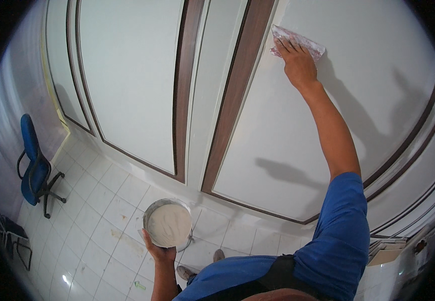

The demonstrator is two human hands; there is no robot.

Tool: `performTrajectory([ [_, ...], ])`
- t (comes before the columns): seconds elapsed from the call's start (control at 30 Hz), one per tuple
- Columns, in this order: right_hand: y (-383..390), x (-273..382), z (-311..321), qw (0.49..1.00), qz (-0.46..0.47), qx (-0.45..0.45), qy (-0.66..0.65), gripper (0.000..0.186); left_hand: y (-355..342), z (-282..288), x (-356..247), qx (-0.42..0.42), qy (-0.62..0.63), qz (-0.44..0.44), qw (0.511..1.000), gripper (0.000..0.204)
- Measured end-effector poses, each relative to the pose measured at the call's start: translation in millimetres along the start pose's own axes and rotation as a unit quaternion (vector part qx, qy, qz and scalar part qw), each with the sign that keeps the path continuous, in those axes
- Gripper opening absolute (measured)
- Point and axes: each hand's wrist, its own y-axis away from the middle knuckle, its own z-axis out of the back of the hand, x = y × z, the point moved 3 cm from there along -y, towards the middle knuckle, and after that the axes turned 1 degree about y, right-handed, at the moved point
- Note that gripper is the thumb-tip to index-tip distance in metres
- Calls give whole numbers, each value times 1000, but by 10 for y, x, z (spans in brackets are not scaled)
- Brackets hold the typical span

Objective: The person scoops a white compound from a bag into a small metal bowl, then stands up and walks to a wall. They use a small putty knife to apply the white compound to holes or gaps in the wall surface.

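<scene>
My right hand point(300, 65) is raised high against the white wall panel point(298, 125), with its fingers spread over a flat, pinkish piece smeared with white point(308, 45). It looks like a spreader or a folded sheet; I cannot tell which. The piece lies against the panel near a brown wooden strip point(242, 65). Low on the left, my left hand point(161, 251) grips the near rim of a round bucket point(146, 213). Off-white paste point(170, 224) fills much of it, its surface streaked. The fingers under the bucket are hidden.
A blue swivel chair point(36, 170) stands at the far left by a plastic sheet point(14, 110) hung over the wall. White floor tiles point(107, 210) bear a few stains. My shoes point(185, 272) are below the bucket. Flat boards point(385, 256) are stacked at the lower right.
</scene>
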Motion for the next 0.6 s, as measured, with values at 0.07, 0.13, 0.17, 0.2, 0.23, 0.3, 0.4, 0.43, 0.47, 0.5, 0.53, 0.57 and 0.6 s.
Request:
performTrajectory([
  [0.07, 19, -17, -43, 1000, 5, 12, -11, 53, 31, -48, -2, 3, -12, -9, 1000, 68],
  [0.13, 48, -8, -75, 999, 15, 30, -26, 53, 40, -70, -13, -6, -8, -14, 1000, 68],
  [0.17, 64, -7, -81, 999, 15, 32, -27, 53, 46, -94, -14, -9, -9, -13, 1000, 68],
  [0.2, 80, 2, -85, 999, 19, 37, -30, 53, 49, -123, -20, -11, -3, -11, 1000, 68],
  [0.23, 95, 10, -93, 998, 23, 42, -34, 53, 52, -150, -23, -14, 3, -9, 1000, 69],
  [0.3, 118, 25, -130, 998, 21, 53, -34, 53, 43, -169, -21, -22, 5, -7, 1000, 69],
  [0.4, 192, 40, -218, 997, 18, 61, -43, 53, 25, -252, 0, -29, 8, -1, 1000, 69],
  [0.43, 229, 48, -262, 997, 18, 58, -51, 53, 9, -275, 22, -29, 9, 2, 1000, 70],
  [0.47, 264, 49, -307, 997, 17, 59, -51, 53, -10, -309, 43, -29, 8, 3, 1000, 70],
  [0.5, 317, 84, -342, 997, 22, 59, -46, 53, -14, -333, 33, -23, 0, -2, 1000, 70],
  [0.53, 365, 115, -369, 997, 26, 59, -41, 52, -18, -360, 22, -17, -7, -7, 1000, 70],
  [0.57, 408, 139, -389, 997, 25, 63, -43, 52, -19, -383, 14, -20, -10, -4, 1000, 70],
  [0.6, 432, 137, -397, 997, 26, 63, -48, 53, -10, -439, 2, -20, -16, -5, 1000, 70],
])
